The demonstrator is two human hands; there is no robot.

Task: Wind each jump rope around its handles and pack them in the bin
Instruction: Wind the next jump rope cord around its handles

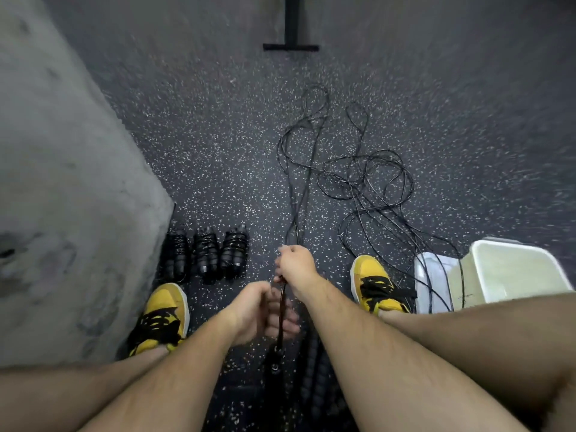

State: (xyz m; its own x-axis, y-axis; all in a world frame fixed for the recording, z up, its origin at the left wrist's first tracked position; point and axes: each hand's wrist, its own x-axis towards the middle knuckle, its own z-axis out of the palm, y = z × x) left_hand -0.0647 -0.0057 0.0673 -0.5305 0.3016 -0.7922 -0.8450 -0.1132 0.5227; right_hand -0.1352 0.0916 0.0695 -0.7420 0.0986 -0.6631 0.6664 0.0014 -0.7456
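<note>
My left hand (pixel 258 313) grips the black handles (pixel 282 310) of a jump rope, which point down between my knees. My right hand (pixel 296 266) pinches that rope's thin black cord (pixel 296 194) just above the handles; the cord runs away from me across the floor. Three wound jump ropes (pixel 204 255) lie side by side on the floor by my left foot. A tangle of loose black cords (pixel 371 179) spreads over the floor ahead and to the right. The white bin (pixel 517 269) stands at the right, some cords draped at its left side.
A grey concrete block or wall (pixel 62 182) fills the left. My yellow and black shoes (pixel 162 316) stand on the speckled rubber floor (pixel 202 135). A black T-shaped metal foot (pixel 291 46) stands at the far middle. A white lid or panel (pixel 431 282) leans beside the bin.
</note>
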